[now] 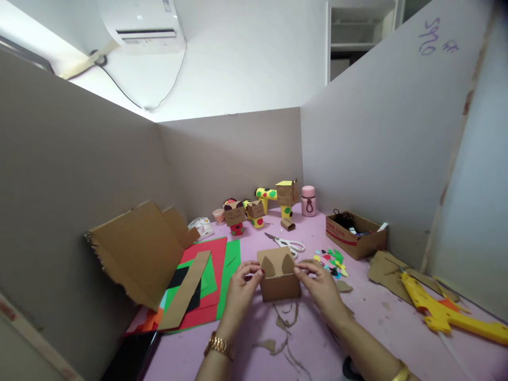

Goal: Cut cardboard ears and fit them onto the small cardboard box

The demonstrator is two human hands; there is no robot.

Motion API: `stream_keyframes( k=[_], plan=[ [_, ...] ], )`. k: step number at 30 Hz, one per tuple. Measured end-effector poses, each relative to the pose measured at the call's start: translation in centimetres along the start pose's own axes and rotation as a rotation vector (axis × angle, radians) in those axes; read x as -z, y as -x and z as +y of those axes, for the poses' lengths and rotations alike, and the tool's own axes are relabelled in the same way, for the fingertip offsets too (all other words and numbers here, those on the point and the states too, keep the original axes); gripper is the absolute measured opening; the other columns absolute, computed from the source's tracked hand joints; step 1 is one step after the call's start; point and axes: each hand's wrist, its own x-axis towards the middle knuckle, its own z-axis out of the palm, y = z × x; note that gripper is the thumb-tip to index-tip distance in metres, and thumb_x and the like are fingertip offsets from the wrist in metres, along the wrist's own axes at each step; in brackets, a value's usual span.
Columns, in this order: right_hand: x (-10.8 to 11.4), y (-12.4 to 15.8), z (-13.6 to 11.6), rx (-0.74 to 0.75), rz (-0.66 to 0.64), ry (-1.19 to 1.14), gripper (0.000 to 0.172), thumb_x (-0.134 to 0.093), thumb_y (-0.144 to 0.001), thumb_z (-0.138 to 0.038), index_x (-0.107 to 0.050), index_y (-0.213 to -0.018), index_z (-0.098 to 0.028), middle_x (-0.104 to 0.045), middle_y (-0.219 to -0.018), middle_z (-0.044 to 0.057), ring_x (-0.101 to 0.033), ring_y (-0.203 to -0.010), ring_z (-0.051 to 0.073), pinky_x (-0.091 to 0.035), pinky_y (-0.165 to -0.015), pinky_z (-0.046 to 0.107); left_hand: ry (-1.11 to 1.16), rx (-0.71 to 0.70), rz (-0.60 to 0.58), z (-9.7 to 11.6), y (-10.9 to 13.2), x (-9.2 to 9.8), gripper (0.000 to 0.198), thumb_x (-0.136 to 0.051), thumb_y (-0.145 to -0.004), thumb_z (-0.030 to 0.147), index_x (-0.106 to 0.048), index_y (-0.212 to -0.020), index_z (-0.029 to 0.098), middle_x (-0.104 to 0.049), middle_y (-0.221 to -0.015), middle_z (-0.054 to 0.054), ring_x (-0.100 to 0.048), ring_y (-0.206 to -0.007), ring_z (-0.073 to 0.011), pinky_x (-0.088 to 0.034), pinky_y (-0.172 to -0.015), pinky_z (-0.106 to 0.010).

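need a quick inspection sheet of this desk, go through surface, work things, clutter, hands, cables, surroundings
Surface: pink tabletop, a few darker marks at right
Work things: small cardboard box with two pointed cardboard ears at its top front edge
Clutter: cardboard scraps nearest the person; white-handled scissors behind the box; colored paper cut-outs and yellow glue gun to the right
Hands: left hand and right hand each pinch one ear
Cables: thin dark cable on the back wall; none seen crossing the tabletop
Surroundings: grey partitions on three sides; wall-mounted air conditioner above
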Motion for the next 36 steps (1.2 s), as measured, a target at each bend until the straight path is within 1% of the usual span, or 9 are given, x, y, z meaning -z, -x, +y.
stream_keyframes(
  k=[7, 20, 25, 30, 36],
  plan=[
    [-0.02, 0.00, 0.00, -0.019, 0.007, -0.027, 0.022, -0.062, -0.071, -0.037, -0.072, -0.077, -0.018, -0.066, -0.083, 0.008, -0.061, -0.072, 0.023, -0.048, -0.063, 0.033, -0.004, -0.011, -0.008, 0.10, 0.07, 0.02, 0.016, -0.059, -0.075, 0.030, -0.065, -0.068, 0.017, -0.060, -0.092, -0.009, -0.056, -0.094, -0.0234, -0.046, -0.076, -0.032],
    [-0.09, 0.15, 0.03, 0.015, 0.018, -0.004, 0.021, -0.061, -0.072, -0.036, -0.071, -0.076, -0.018, -0.065, -0.084, 0.009, -0.061, -0.076, 0.024, -0.045, -0.057, 0.030, -0.030, -0.022, -0.002, 0.65, 0.23, -0.30, 0.017, -0.054, -0.077, 0.030, -0.063, -0.070, 0.017, -0.060, -0.091, -0.008, -0.056, -0.092, -0.0226, -0.047, -0.076, -0.031],
    [-0.08, 0.23, -0.04, 0.042, 0.013, 0.006, 0.019, -0.060, -0.074, -0.034, -0.071, -0.078, -0.018, -0.064, -0.085, 0.008, -0.060, -0.076, 0.023, -0.045, -0.058, 0.030, -0.060, -0.046, -0.006, 0.64, 0.30, -0.24, 0.015, -0.054, -0.078, 0.028, -0.062, -0.070, 0.018, -0.060, -0.088, -0.007, -0.057, -0.088, -0.0214, -0.045, -0.075, -0.030],
    [-0.02, 0.27, -0.18, 0.065, 0.006, 0.021, 0.020, -0.060, -0.076, -0.035, -0.071, -0.078, -0.019, -0.063, -0.085, 0.008, -0.060, -0.074, 0.021, -0.043, -0.054, 0.028, -0.080, -0.061, -0.005, 0.67, 0.33, -0.24, 0.014, -0.053, -0.079, 0.027, -0.061, -0.071, 0.018, -0.061, -0.085, -0.006, -0.057, -0.085, -0.0209, -0.045, -0.073, -0.030],
    [-0.01, 0.28, -0.08, 0.090, 0.013, 0.035, 0.021, -0.059, -0.075, -0.037, -0.072, -0.078, -0.019, -0.064, -0.085, 0.008, -0.059, -0.076, 0.022, -0.044, -0.059, 0.030, -0.072, -0.067, 0.004, 0.79, 0.40, -0.30, 0.014, -0.054, -0.078, 0.027, -0.061, -0.071, 0.018, -0.061, -0.085, -0.006, -0.057, -0.084, -0.0207, -0.046, -0.070, -0.029]
  ],
)
